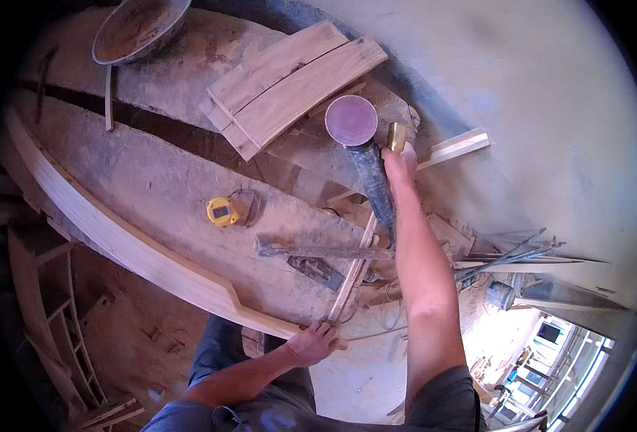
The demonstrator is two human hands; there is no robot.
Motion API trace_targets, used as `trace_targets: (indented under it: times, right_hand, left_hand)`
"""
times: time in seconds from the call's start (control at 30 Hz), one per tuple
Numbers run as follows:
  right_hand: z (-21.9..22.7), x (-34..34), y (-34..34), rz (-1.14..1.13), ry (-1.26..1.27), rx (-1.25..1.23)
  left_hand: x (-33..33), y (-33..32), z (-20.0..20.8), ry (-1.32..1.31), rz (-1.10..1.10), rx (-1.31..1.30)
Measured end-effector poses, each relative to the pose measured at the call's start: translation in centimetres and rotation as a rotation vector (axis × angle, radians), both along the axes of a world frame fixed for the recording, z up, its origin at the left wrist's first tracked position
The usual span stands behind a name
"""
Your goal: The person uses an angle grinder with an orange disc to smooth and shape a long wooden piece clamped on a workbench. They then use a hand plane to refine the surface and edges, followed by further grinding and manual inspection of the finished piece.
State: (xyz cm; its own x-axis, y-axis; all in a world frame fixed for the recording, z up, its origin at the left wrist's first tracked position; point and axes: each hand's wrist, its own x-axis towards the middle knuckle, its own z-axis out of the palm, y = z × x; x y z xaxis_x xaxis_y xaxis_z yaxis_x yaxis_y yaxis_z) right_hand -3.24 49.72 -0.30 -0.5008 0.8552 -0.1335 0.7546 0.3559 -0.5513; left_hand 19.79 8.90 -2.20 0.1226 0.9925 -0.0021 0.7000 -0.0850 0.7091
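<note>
My left hand [315, 344] is closed around the near end of a long curved wooden piece [146, 241], pale and stepped near that end. The piece sweeps along the workbench's front edge to the far left. Reaching forward, my right hand [400, 164] is closed on a short gold-coloured cylinder [397, 137]; its exact kind is unclear. Just left of that hand lies an angle grinder [373, 183] with a round purplish sanding disc [351, 120] facing up. Whether the hand touches the grinder's body cannot be told.
Wooden boards [297, 75] lie behind the grinder. A yellow tape measure [222, 212], a hammer-like tool [318, 249] and a dusty bowl [138, 32] rest on the thick slab bench [153, 169]. Metal rods [509, 255] stick out at right. A ladder-like wooden frame [66, 324] stands lower left.
</note>
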Motion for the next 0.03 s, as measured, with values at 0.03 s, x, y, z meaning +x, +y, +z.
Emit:
trace_targets:
  times: [0.03]
  right_hand:
    - [-0.14, -0.49, 0.00, 0.055, 0.046, -0.024]
  left_hand:
    - [-0.65, 0.12, 0.20, 0.023, -0.020, -0.030]
